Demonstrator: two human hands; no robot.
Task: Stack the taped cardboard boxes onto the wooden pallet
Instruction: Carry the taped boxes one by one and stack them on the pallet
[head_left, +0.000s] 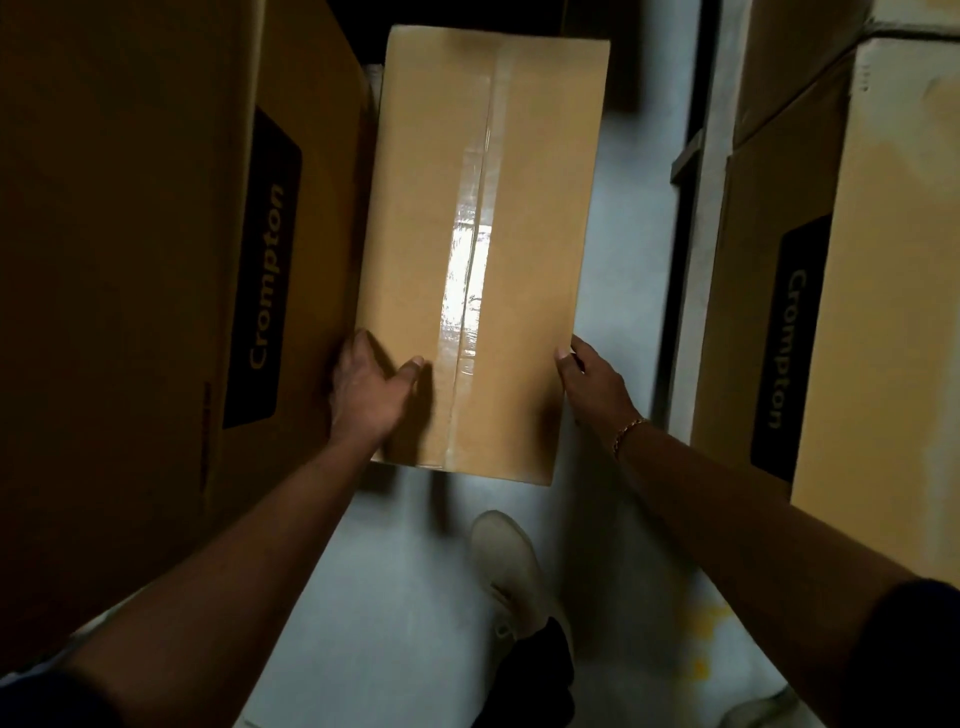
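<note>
Fingers (358, 345) of the left hand (371, 387) wrap down the left side of the taped box (524, 234), thumb laid flat on its top, so I have a firm grip on that edge. On the other side the right hand (592, 384) clasps the right edge with the thumb hooked at the top corner line. Its other fingers drop below the edge and I cannot see them.

From the head view, the taped box sits lengthwise between both hands, its tape strip (467, 260) running away from me. It is just beside the big printed carton (130, 260) on the left and well apart from the printed carton (857, 312) on the right.

I judge the task to be at an early stage for this box: it is gripped, but not yet placed. No wooden pallet shows anywhere, so I cannot say how many boxes are stacked.

Whether the box is lifted or resting on something is unclear: its underside is hidden, and there is only shadow on the floor (405, 571) near my shoe (511, 561). Its far end runs into darkness, and both cartons are cut off by the frame.
</note>
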